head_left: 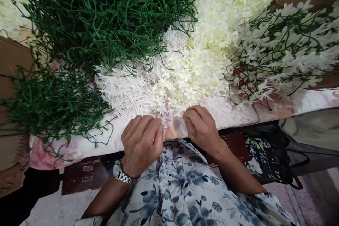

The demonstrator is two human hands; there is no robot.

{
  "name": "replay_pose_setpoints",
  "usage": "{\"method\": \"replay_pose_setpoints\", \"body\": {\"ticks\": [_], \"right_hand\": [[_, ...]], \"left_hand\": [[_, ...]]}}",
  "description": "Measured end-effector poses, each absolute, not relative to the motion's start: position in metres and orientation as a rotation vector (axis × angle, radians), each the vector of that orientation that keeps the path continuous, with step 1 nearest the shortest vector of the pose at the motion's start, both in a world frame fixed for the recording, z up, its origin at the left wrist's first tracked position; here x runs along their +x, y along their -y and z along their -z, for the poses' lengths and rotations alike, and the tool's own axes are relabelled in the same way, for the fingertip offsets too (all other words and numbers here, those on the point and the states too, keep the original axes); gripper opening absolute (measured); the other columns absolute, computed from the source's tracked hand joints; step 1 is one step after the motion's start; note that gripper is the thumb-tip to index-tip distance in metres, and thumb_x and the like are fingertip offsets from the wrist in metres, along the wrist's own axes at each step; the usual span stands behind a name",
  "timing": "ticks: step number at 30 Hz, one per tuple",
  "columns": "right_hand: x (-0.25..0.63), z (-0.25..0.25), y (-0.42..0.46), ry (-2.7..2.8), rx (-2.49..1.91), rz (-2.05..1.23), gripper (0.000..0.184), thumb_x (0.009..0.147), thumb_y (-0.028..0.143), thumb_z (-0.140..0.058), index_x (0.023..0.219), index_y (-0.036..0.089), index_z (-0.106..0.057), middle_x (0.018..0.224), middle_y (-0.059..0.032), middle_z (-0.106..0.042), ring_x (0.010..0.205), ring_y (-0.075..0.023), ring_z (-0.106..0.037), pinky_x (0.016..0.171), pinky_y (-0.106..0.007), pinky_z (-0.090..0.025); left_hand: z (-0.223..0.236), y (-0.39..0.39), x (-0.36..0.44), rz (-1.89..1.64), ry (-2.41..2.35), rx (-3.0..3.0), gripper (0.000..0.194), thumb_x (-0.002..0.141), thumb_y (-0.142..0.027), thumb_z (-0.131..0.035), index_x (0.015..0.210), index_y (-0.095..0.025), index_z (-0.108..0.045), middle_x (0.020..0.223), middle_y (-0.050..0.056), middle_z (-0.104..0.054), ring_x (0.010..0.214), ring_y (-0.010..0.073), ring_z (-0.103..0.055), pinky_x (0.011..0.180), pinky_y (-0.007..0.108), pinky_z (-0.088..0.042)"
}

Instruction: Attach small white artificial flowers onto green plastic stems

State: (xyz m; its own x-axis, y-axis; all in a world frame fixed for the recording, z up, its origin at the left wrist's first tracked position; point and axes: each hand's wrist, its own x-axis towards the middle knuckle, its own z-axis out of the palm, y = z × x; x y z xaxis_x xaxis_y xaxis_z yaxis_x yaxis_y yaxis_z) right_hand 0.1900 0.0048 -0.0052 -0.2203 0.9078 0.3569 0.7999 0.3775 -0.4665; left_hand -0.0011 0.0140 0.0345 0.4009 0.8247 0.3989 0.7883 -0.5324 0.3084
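Observation:
My left hand [142,142], with a metal watch on the wrist, is closed in a pinch at the near edge of a heap of small cream artificial flowers [190,74]. My right hand [201,127] is also closed, fingertips pressed together a little to the right. Both pinch at something small between them, near a white spiky plastic sprig [124,88]; what they hold is too small to make out. The flowers lie on a floral cloth [79,144] over the table.
A big tangle of green plastic stems [87,24] fills the left and back. White flower sprays on green stems [288,46] lie at the right. Cardboard [10,67] stands at the left. A dark bag [267,155] sits below the table's edge at the right.

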Motion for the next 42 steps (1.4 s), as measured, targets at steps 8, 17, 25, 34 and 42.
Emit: {"method": "replay_pose_setpoints", "body": {"ticks": [8, 17, 25, 34, 42], "right_hand": [[0.197, 0.009, -0.007, 1.903, -1.335, -0.379, 0.012, 0.083, 0.01, -0.046, 0.085, 0.018, -0.055, 0.079, -0.006, -0.058, 0.076, -0.0164, -0.055, 0.068, -0.03, -0.045], [0.199, 0.012, -0.009, 1.804, -1.319, -0.4, 0.01, 0.082, 0.013, -0.046, 0.082, 0.017, -0.054, 0.075, -0.0047, -0.058, 0.072, -0.0157, -0.054, 0.065, -0.029, -0.045], [0.199, -0.002, -0.008, 1.755, -1.338, -0.39, 0.012, 0.083, 0.014, -0.046, 0.076, 0.018, -0.054, 0.068, -0.0026, -0.057, 0.065, -0.0135, -0.052, 0.063, -0.027, -0.043], [0.194, -0.009, 0.001, 1.786, -1.329, -0.424, 0.009, 0.082, 0.014, -0.048, 0.075, 0.016, -0.054, 0.066, -0.002, -0.056, 0.064, -0.0135, -0.052, 0.062, -0.027, -0.043], [0.188, -0.012, 0.007, 1.864, -1.297, -0.464, 0.009, 0.082, 0.012, -0.048, 0.076, 0.017, -0.054, 0.069, -0.0031, -0.058, 0.066, -0.0136, -0.053, 0.064, -0.028, -0.044]], "left_hand": [[-0.049, -0.059, 0.041, -0.273, -1.454, 2.965, 0.009, 0.079, -0.013, -0.052, 0.083, -0.016, -0.059, 0.076, 0.008, -0.056, 0.074, 0.0243, -0.049, 0.062, 0.037, -0.032], [-0.043, -0.068, 0.052, -0.221, -1.417, 2.968, 0.013, 0.077, -0.01, -0.05, 0.067, -0.018, -0.054, 0.072, 0.006, -0.056, 0.072, 0.0223, -0.05, 0.064, 0.036, -0.035], [-0.056, -0.05, 0.043, -0.565, -1.336, 2.497, 0.014, 0.081, -0.01, -0.046, 0.07, -0.017, -0.052, 0.071, 0.003, -0.054, 0.073, 0.0161, -0.052, 0.069, 0.032, -0.043], [-0.049, -0.027, 0.033, -0.741, -1.186, 2.329, 0.012, 0.08, -0.006, -0.05, 0.079, -0.017, -0.055, 0.087, 0.005, -0.064, 0.086, 0.0142, -0.06, 0.076, 0.027, -0.049], [-0.042, -0.015, 0.02, -0.802, -1.094, 2.392, 0.013, 0.079, -0.004, -0.05, 0.081, -0.015, -0.057, 0.092, 0.008, -0.065, 0.088, 0.0149, -0.061, 0.078, 0.028, -0.052]]}}
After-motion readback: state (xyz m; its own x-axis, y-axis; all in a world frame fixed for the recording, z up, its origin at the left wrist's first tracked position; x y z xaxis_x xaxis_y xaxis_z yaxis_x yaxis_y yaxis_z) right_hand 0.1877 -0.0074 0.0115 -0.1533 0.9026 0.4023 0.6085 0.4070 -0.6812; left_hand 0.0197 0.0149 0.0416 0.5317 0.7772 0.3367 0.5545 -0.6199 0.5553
